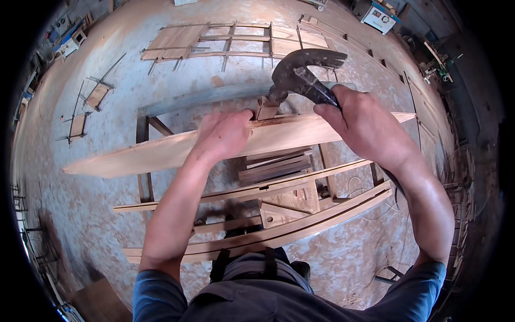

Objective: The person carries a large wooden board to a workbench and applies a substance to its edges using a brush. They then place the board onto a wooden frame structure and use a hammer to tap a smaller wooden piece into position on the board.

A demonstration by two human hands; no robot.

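My right hand (365,121) grips a claw hammer (300,72) by its dark handle, close to the head. The hammer's striking face rests on or just above the top of a small wooden block (266,109). That block stands on the upper edge of a long pale wooden board (300,131), beside a rough brown patch. My left hand (222,134) is closed at the block's left side, its palm over the board. The tips of the left fingers are partly hidden, and they seem to hold the block.
Nearer me lie two long grooved wooden rails (322,221), with a triangular wooden piece (287,209) and stacked strips (276,166) between. A frame (142,129) supports the board. Clamped panels (177,40) lie on the floor beyond; a machine (378,20) stands far right.
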